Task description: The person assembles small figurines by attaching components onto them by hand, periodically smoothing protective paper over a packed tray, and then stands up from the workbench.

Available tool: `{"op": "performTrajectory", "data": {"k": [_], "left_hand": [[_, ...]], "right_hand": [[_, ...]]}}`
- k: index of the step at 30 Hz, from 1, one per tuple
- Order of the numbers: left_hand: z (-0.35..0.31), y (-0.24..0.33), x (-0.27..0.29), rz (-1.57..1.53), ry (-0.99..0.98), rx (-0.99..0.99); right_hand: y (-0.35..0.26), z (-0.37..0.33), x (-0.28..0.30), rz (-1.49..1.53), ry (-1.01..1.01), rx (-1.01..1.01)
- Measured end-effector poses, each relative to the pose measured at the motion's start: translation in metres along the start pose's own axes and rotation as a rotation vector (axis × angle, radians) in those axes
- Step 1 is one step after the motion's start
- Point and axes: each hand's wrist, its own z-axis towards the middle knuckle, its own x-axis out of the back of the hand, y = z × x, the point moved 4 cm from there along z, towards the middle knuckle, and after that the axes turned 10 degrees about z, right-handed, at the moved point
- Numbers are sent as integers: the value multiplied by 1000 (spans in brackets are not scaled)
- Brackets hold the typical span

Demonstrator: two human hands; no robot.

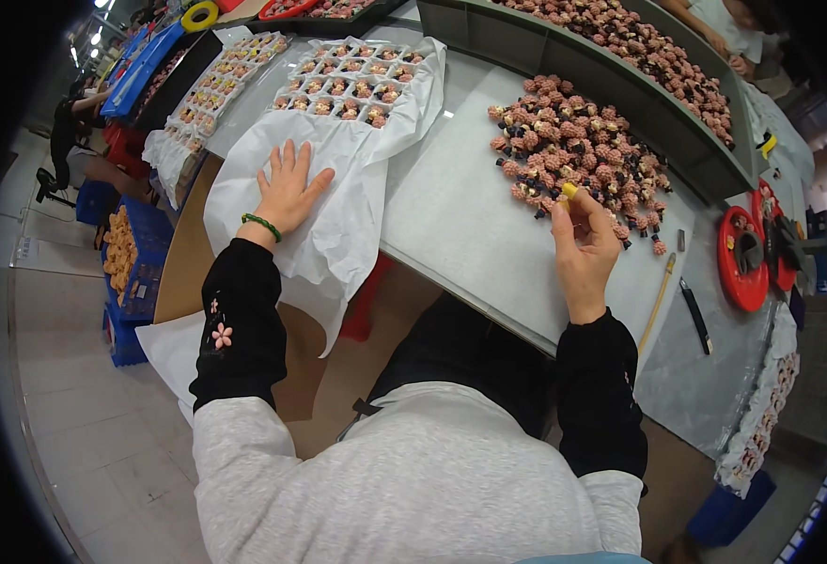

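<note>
My left hand (287,191) lies flat with its fingers spread on a sheet of white tissue paper (338,188). Just beyond its fingertips sits a divided white tray (340,86), its cells holding small pink and dark figurines. My right hand (586,252) is at the near edge of a loose pile of the same pink, knobbly-topped figurines (564,141). Its thumb and fingers are brought together in a pinch, with a bit of yellow at a fingertip. Whatever lies between those fingers is too small to make out.
A long grey bin (592,70) full of figurines stands behind the pile. Right of the board lie a thin wooden stick (656,301) and a black-handled knife (696,316), near a red dish (742,258). Another filled tray (226,85) stands left; blue crates (141,258) are on the floor.
</note>
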Motion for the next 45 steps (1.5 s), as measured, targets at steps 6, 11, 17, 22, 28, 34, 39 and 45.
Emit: {"op": "performTrajectory", "data": {"k": [6, 11, 17, 22, 28, 34, 39, 45], "left_hand": [[-41, 89, 106, -129, 298, -472], [-106, 105, 196, -770, 408, -820], [-130, 132, 207, -329, 760, -454], [-148, 148, 226, -15, 947, -178], [-142, 180, 233, 286, 1186, 76], [-171, 203, 237, 598, 1411, 362], [-194, 233, 242, 841, 1557, 577], [-221, 272, 245, 1091, 1651, 768]], "right_hand": [[3, 3, 6, 19, 47, 6], [6, 1, -1, 56, 45, -7], [10, -1, 11, 53, 29, 7], [-11, 5, -9, 81, 31, -69], [12, 4, -1, 11, 38, -57], [11, -2, -5, 7, -5, -44], [13, -2, 3, 21, 11, -58], [12, 0, 2, 94, -1, -29]]}}
